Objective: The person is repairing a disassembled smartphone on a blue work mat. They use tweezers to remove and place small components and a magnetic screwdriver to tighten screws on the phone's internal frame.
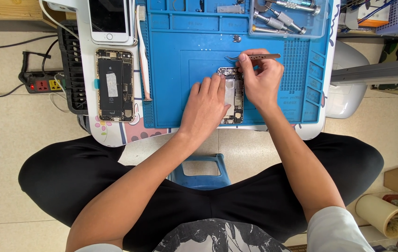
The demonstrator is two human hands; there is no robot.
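An opened phone body (234,95) lies on the blue work mat (180,70). My left hand (204,108) rests flat on its left side, fingers together, pressing it down. My right hand (260,80) is closed on metal tweezers (259,57), whose tips point left at the phone's top edge. Much of the phone is hidden beneath both hands.
A second opened phone (114,85) and a white phone with a dark screen (109,19) lie at the left beside a toothbrush (143,51). Screwdrivers (278,21) sit in a clear tray at the top. A power strip (45,85) is on the floor, a blue stool (202,170) below.
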